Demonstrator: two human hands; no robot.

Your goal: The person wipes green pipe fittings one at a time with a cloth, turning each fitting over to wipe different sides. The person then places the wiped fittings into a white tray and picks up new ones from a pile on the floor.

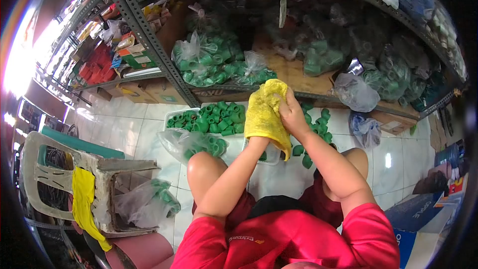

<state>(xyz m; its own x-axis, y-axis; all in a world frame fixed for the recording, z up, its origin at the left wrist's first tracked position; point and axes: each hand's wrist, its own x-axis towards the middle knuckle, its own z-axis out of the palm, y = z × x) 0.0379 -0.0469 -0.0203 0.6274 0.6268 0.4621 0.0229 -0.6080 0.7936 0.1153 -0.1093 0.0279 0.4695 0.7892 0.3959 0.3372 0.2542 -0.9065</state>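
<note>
A yellow cloth (266, 114) is draped over my left hand, hiding its fingers; only the wrist shows below it. My right hand (293, 114) has its fingers closed on the cloth's right side near the top. Both hands are raised in front of me, above the tiled floor. Behind and left of the cloth, green pipe fittings (219, 118) fill a white tray (171, 114). More green fittings (322, 125) lie loose on the floor to the right of my right hand. A clear plastic bag (181, 143) with green fittings sits just in front of the tray.
A metal shelf (149, 35) holds bags of green fittings (211, 52) ahead. To the left stands a worn plastic chair (102, 189) with a yellow cloth strip (85, 204); another bag (144, 204) lies beside it. A blue box (411, 214) stands at the right.
</note>
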